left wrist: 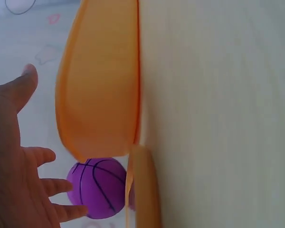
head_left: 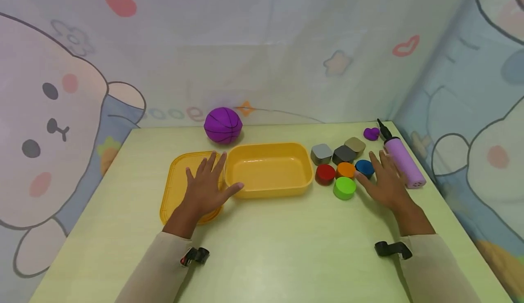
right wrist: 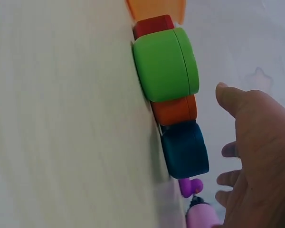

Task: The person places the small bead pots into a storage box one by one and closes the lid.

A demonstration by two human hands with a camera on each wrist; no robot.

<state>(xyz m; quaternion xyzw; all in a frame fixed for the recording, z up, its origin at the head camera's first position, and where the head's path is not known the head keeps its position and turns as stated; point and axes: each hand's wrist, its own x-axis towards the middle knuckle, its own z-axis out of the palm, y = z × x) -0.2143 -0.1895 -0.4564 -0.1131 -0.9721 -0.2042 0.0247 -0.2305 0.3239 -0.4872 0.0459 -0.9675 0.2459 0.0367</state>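
My left hand [head_left: 204, 187] hovers with spread fingers above a flat yellow lid [head_left: 176, 189], its thumb reaching toward the yellow plastic container [head_left: 268, 194]. In the left wrist view that hand [left wrist: 19, 166] holds nothing. My right hand [head_left: 385, 184] is spread over the table's right side, beside the blue round tub [head_left: 364, 168] and a lilac hand pump [head_left: 405, 163]. Near its thumb stand a green tub [head_left: 345, 188], an orange tub [head_left: 346, 170] and a red tub [head_left: 325, 174]. The right wrist view shows this hand [right wrist: 261, 156] apart from the tubs.
Behind the coloured tubs sit a light grey block [head_left: 321, 154], a dark grey block [head_left: 344, 154] and a tan block [head_left: 355, 145]. A purple ball [head_left: 223, 125] with black lines rests at the back. A small purple object [head_left: 371, 133] lies near the pump's nozzle. Printed cloth walls border the table.
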